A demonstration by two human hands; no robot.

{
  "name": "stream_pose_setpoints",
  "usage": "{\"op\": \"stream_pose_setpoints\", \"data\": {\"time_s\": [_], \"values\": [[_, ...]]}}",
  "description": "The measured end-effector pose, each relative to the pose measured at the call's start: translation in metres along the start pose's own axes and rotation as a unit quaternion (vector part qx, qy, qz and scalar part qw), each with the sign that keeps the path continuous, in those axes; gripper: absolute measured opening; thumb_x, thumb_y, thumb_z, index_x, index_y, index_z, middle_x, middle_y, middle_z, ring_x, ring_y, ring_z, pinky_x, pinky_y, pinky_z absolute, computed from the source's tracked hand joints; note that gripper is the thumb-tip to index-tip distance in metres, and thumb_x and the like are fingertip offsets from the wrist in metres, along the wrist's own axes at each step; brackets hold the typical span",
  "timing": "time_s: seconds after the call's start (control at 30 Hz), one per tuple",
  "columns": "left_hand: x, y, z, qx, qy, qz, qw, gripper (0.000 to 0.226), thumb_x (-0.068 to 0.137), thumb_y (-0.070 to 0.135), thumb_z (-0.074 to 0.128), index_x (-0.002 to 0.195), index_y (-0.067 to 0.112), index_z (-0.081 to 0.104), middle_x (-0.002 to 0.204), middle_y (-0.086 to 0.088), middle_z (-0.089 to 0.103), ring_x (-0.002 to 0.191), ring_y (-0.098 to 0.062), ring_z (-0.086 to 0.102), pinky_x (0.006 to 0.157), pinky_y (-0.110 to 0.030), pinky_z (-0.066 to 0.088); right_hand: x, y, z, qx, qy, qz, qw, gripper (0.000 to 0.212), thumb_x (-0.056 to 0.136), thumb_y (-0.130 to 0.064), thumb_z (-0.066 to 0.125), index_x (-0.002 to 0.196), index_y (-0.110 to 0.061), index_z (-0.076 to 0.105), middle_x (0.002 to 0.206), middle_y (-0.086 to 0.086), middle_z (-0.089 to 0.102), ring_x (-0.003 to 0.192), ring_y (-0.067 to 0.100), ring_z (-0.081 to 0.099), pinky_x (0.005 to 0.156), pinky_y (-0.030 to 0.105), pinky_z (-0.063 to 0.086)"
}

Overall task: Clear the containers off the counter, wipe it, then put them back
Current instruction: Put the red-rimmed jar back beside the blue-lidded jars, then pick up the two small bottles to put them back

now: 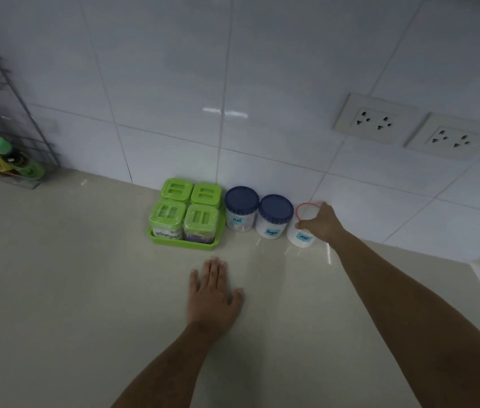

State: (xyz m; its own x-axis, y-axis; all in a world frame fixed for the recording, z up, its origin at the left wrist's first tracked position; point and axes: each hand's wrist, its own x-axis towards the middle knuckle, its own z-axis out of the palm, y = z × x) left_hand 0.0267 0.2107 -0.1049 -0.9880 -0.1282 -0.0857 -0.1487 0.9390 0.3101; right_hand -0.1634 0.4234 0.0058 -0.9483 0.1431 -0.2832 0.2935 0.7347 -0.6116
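Observation:
Against the tiled wall stands a row of containers on the cream counter (70,275). A green tray (182,244) holds several green-lidded jars, the front left one (165,220) labelled vinegar. To its right are two clear jars with blue lids, one labelled MSG (241,209) and one labelled sugar (275,217). At the right end is a white jar (300,235) with a red-rimmed lid and an MSG label. My right hand (322,222) wraps around this jar from the right. My left hand (213,293) lies flat on the counter in front of the tray, fingers apart.
A wire rack (12,148) at the far left holds bottles with green and yellow caps. Two wall sockets (375,119) sit on the tiles at the upper right. The counter's right edge runs diagonally at the far right.

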Motion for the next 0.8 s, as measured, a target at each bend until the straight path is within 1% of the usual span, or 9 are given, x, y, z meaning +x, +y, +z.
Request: {"op": "stream_pose_setpoints", "data": {"time_s": [0.07, 0.13, 0.23, 0.3, 0.4, 0.53, 0.63, 0.7, 0.8], "values": [[0.0, 0.0, -0.004, 0.01, -0.026, -0.002, 1.0, 0.086, 0.079, 0.06, 0.004, 0.152, 0.014, 0.003, 0.161, -0.005, -0.003, 0.148, -0.017, -0.008, 0.116, -0.042, -0.015, -0.018, -0.001, -0.006, -0.013, 0.004, -0.014, 1.0, 0.112, 0.072, -0.031, 0.08, 0.151, -0.005, 0.005, 0.157, 0.012, 0.011, 0.141, 0.031, 0.026, 0.113, 0.043, 0.031], [0.003, 0.0, -0.011, 0.014, -0.067, -0.002, 0.998, 0.08, 0.087, 0.059, 0.011, 0.152, 0.013, 0.0, 0.161, -0.005, -0.007, 0.148, -0.018, -0.01, 0.118, -0.044, -0.01, -0.035, 0.001, -0.015, -0.047, -0.006, -0.026, 0.999, 0.107, 0.079, -0.034, 0.074, 0.151, -0.005, -0.001, 0.16, 0.011, 0.002, 0.145, 0.028, 0.016, 0.116, 0.039, 0.023], [0.006, 0.003, -0.028, 0.052, -0.126, 0.006, 0.991, 0.074, 0.095, 0.052, 0.024, 0.152, 0.01, -0.001, 0.161, -0.008, -0.007, 0.148, -0.023, -0.007, 0.119, -0.045, -0.001, -0.072, 0.005, -0.036, -0.088, -0.018, -0.047, 0.995, 0.098, 0.084, -0.032, 0.068, 0.151, -0.007, 0.002, 0.16, 0.011, 0.0, 0.146, 0.028, 0.013, 0.115, 0.037, 0.02], [0.002, 0.008, -0.036, 0.073, -0.13, 0.022, 0.989, 0.072, 0.097, 0.048, 0.025, 0.151, 0.009, -0.001, 0.161, -0.01, -0.006, 0.148, -0.024, -0.005, 0.12, -0.046, 0.002, -0.099, 0.012, -0.051, -0.116, -0.019, -0.056, 0.992, 0.093, 0.085, -0.032, 0.065, 0.152, -0.009, 0.005, 0.16, 0.01, -0.001, 0.146, 0.027, 0.01, 0.115, 0.037, 0.019], [-0.016, 0.026, -0.044, 0.066, -0.113, 0.064, 0.989, 0.068, 0.098, 0.044, 0.026, 0.151, 0.01, -0.001, 0.16, -0.01, -0.006, 0.148, -0.024, -0.004, 0.12, -0.044, 0.002, -0.142, 0.028, -0.074, -0.137, -0.015, -0.058, 0.989, 0.09, 0.086, -0.032, 0.064, 0.153, -0.013, 0.008, 0.161, 0.007, 0.0, 0.146, 0.026, 0.01, 0.114, 0.037, 0.021], [-0.054, 0.065, -0.051, 0.022, -0.1, 0.148, 0.984, 0.066, 0.099, 0.044, 0.028, 0.152, 0.013, 0.002, 0.161, -0.008, -0.003, 0.149, -0.02, 0.001, 0.12, -0.038, 0.002, -0.197, 0.063, -0.102, -0.143, -0.018, -0.042, 0.989, 0.086, 0.085, -0.03, 0.062, 0.153, -0.015, 0.011, 0.161, 0.005, 0.001, 0.147, 0.025, 0.008, 0.117, 0.04, 0.019], [-0.093, 0.101, -0.051, -0.044, -0.112, 0.207, 0.971, 0.067, 0.098, 0.049, 0.029, 0.152, 0.015, 0.006, 0.161, -0.005, 0.002, 0.148, -0.016, 0.005, 0.12, -0.034, 0.003, -0.236, 0.099, -0.124, -0.135, -0.026, -0.023, 0.99, 0.082, 0.086, -0.028, 0.06, 0.152, -0.017, 0.013, 0.161, 0.003, 0.002, 0.147, 0.024, 0.007, 0.114, 0.038, 0.02], [-0.128, 0.128, -0.047, -0.102, -0.143, 0.237, 0.956, 0.068, 0.097, 0.052, 0.03, 0.152, 0.018, 0.009, 0.161, 0.0, 0.007, 0.147, -0.012, 0.01, 0.12, -0.03, 0.004, -0.261, 0.127, -0.137, -0.123, -0.029, -0.013, 0.992, 0.081, 0.086, -0.027, 0.06, 0.152, -0.018, 0.014, 0.161, 0.003, 0.002, 0.147, 0.024, 0.01, 0.113, 0.037, 0.023], [-0.182, 0.166, -0.039, -0.18, -0.206, 0.248, 0.929, 0.071, 0.094, 0.06, 0.03, 0.152, 0.024, 0.011, 0.16, 0.007, 0.01, 0.145, -0.007, 0.012, 0.119, -0.024, 0.004, -0.299, 0.168, -0.151, -0.111, -0.037, 0.005, 0.993, 0.08, 0.086, -0.028, 0.06, 0.152, -0.021, 0.016, 0.161, 0.001, 0.003, 0.146, 0.024, 0.011, 0.113, 0.039, 0.024]]}}
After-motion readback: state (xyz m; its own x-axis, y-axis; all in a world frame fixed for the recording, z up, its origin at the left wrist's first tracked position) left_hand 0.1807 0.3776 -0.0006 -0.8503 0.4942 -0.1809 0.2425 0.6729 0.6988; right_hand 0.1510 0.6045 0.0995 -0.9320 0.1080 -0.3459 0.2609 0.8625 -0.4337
